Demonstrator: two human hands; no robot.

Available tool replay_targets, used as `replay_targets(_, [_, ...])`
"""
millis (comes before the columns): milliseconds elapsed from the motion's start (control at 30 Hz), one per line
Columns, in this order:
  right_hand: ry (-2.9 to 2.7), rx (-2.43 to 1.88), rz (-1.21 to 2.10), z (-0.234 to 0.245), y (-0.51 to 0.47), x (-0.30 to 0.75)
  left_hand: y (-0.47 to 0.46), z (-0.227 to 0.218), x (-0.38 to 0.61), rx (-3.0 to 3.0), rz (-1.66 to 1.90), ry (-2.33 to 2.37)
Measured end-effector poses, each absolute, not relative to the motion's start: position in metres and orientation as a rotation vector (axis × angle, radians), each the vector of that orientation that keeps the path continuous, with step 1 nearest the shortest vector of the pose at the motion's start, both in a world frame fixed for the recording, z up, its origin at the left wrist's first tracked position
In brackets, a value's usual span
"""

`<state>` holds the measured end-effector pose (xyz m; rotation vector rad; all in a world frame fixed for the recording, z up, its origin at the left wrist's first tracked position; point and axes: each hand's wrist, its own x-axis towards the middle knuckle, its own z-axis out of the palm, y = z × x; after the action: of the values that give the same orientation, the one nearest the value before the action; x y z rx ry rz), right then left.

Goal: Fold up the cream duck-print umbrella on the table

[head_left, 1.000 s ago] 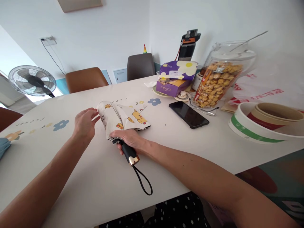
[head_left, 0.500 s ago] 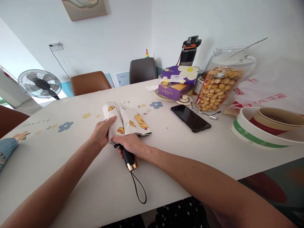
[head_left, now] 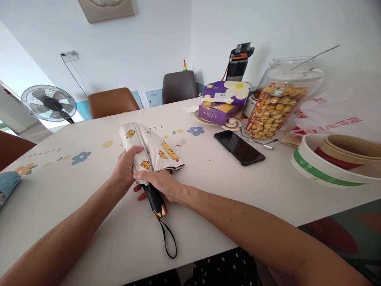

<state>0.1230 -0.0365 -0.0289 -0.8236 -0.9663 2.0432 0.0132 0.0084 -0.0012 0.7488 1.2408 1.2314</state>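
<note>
A folded white umbrella (head_left: 151, 149) printed with yellow cartoon animals lies on the white table (head_left: 119, 230), slightly lifted. Its black handle (head_left: 156, 201) with a gold end cap and black wrist loop (head_left: 169, 244) points toward me. My left hand (head_left: 126, 167) is wrapped round the cloth canopy from the left. Fingers of my right hand (head_left: 160, 183) are curled over the umbrella where the handle meets the cloth. A loose flap of canopy spreads to the right.
A black phone (head_left: 239, 147) lies right of the umbrella. Behind it stand a purple box (head_left: 220, 104), a snack jar (head_left: 276, 105) and a black bottle (head_left: 239, 59). Stacked paper bowls (head_left: 330, 163) sit at the right. Chairs (head_left: 112, 102) and a fan (head_left: 49, 104) stand beyond the table.
My left hand has gone from open beside the canopy to gripping it. The umbrella has turned a little, with its tip swung left and its handle drawn closer to me.
</note>
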Motion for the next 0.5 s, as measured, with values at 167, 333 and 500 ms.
replay_targets(167, [-0.899, -0.775, 2.193, -0.029, -0.034, 0.123, 0.008, -0.006, 0.011, 0.727, 1.067, 1.223])
replay_targets(333, [-0.92, -0.944, 2.1, -0.02, -0.034, 0.126, 0.015, -0.008, 0.009, 0.763, 1.023, 1.229])
replay_targets(500, [-0.929, -1.21, 1.95, -0.012, -0.032, 0.128, 0.021, -0.006, 0.005, 1.139, 1.085, 1.396])
